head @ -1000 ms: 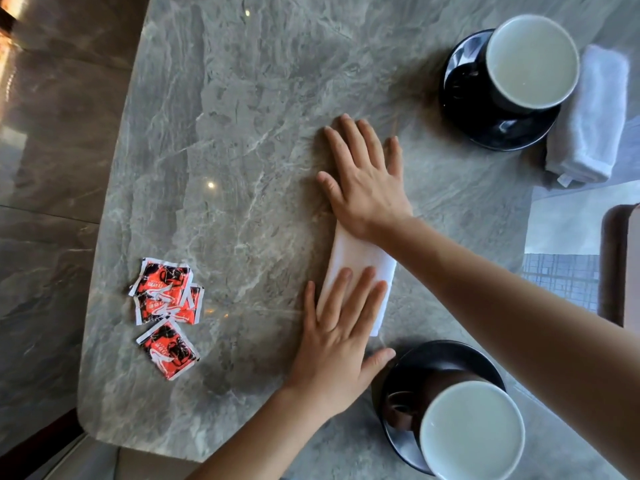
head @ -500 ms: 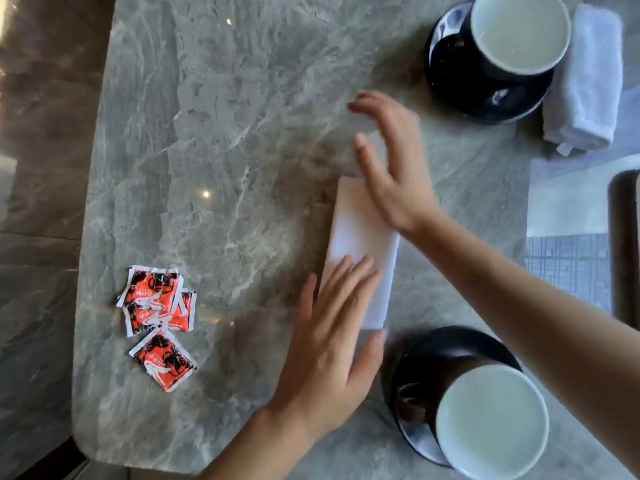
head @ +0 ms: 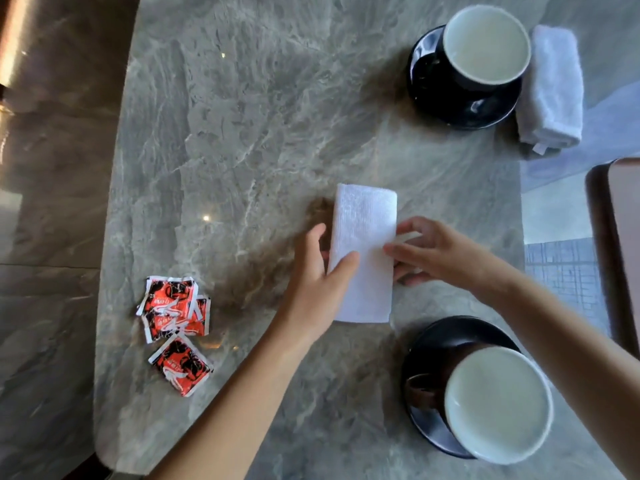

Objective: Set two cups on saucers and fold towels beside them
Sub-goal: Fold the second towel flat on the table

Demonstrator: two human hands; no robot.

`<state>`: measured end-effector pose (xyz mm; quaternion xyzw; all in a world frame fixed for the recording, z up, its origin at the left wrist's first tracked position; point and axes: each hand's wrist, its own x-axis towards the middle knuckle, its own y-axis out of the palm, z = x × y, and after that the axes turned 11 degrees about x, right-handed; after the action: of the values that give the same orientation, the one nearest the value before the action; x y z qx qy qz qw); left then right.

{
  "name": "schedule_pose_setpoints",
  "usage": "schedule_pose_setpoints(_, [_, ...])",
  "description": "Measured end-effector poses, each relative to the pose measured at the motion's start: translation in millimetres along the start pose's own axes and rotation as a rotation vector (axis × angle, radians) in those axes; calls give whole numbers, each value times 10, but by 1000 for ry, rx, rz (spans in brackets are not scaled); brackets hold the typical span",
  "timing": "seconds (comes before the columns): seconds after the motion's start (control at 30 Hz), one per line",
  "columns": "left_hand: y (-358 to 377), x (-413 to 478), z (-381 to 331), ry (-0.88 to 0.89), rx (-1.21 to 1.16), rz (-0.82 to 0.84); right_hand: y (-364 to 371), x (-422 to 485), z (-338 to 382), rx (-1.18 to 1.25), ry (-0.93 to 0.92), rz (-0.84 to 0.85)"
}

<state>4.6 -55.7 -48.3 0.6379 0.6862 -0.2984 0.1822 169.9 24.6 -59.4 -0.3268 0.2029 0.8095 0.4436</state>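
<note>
Pinching opposite edges of the folded towel (head: pixel 364 233) — left hand (head: pixel 317 275), right hand (head: pixel 441 255).

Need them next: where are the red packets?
In the head view, the red packets lie near the table's left edge, left of the left hand and the white towel.

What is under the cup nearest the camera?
A black saucer lies under the cup; its rim shows on the left. The cup hides the saucer's middle.
</note>
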Motion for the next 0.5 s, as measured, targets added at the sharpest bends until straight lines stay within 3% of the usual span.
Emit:
schedule_pose_setpoints(0.3, [184, -140, 109, 3, -150, -93, 13, -54, 9, -87, -100, 132])
schedule_pose_setpoints(0.5, [436, -240, -77, -8, -188, -174, -61, -159, 101, -73, -167, 110])
